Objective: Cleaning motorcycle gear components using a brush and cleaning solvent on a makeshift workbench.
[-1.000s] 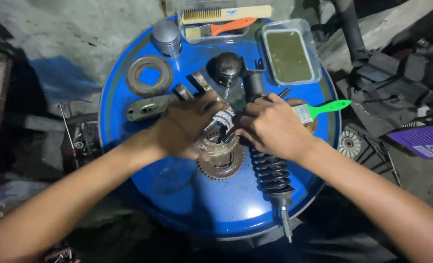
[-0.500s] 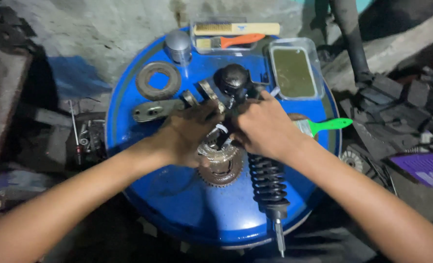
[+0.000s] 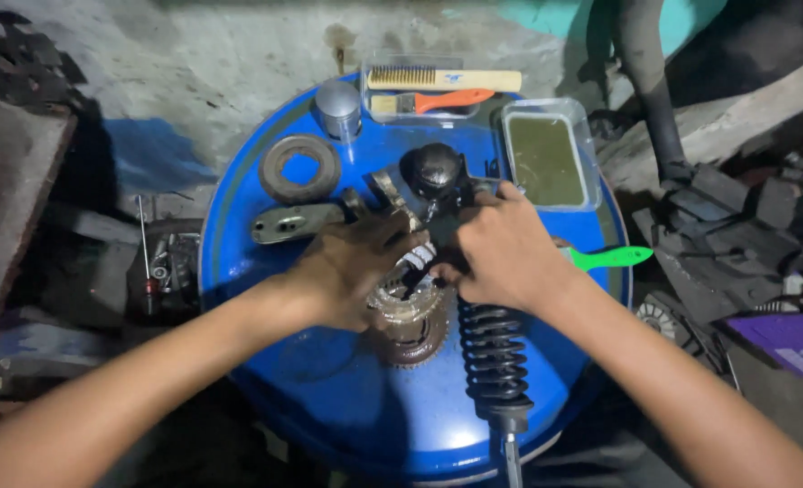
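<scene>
Both my hands meet over the middle of a blue drum top (image 3: 329,398). My left hand (image 3: 347,271) presses on a greasy gear assembly (image 3: 410,330) that lies on the drum. My right hand (image 3: 501,253) grips a small dark part with a light wrapped end (image 3: 420,262) just above the gear. A black coil-spring shock absorber (image 3: 492,361) runs from under my right hand toward the drum's near edge. A dark rounded metal part (image 3: 430,170) sits just beyond my fingers.
On the drum lie a rusty ring (image 3: 299,168), a flat grey bracket (image 3: 293,222), a metal cylinder (image 3: 338,107), a clear tray of greenish liquid (image 3: 546,158), a wire brush (image 3: 442,79), an orange-handled brush (image 3: 438,101) and a green-handled brush (image 3: 614,258). Scrap parts surround the drum.
The camera view has shifted, so the drum sits lower and more to the right. Both hands stay over the gear, my right hand moving slightly up toward the rounded part.
</scene>
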